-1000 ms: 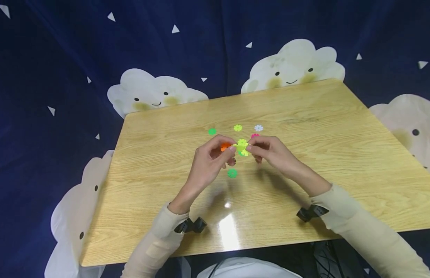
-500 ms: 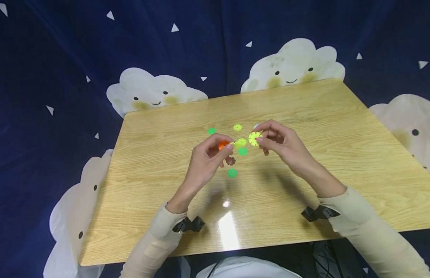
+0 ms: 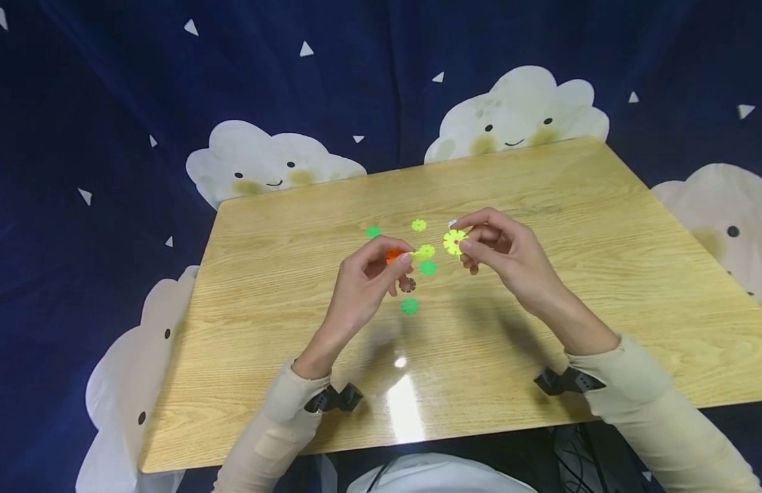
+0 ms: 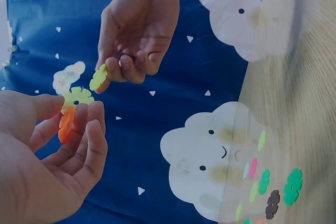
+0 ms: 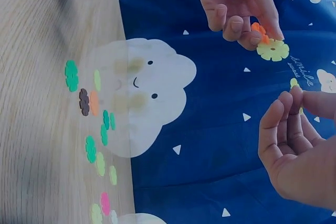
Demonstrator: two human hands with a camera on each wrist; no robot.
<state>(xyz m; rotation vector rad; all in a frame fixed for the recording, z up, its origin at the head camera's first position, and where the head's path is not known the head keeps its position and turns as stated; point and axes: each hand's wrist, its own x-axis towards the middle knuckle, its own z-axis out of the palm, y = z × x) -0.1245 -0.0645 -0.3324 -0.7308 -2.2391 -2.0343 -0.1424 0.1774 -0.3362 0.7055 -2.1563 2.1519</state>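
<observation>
My left hand [image 3: 365, 284] pinches a yellow-green notched plastic disc [image 4: 79, 96] between thumb and forefinger. An orange notched disc [image 4: 66, 124] is slotted into it at an angle, close to the other fingers. My right hand [image 3: 510, 253] holds a second yellow-green disc [image 3: 454, 242] by its edge, with its flat face toward the head camera. In the head view a short gap separates the two hands, both raised over the table. Seen from the right wrist, that second disc [image 5: 294, 83] is mostly hidden behind the fingertips.
Flat on the wooden table [image 3: 282, 308] lie several more discs, among them a near green disc [image 3: 409, 306], a brown disc [image 3: 408, 284], a far yellow disc [image 3: 419, 224] and a white disc [image 3: 452, 223]. Behind the table hangs a dark blue cloud-print curtain [image 3: 381, 82].
My right hand has drawn away from the left, to the right and farther back, carrying its yellow-green disc, now turned face-on. The left hand has hardly moved.
</observation>
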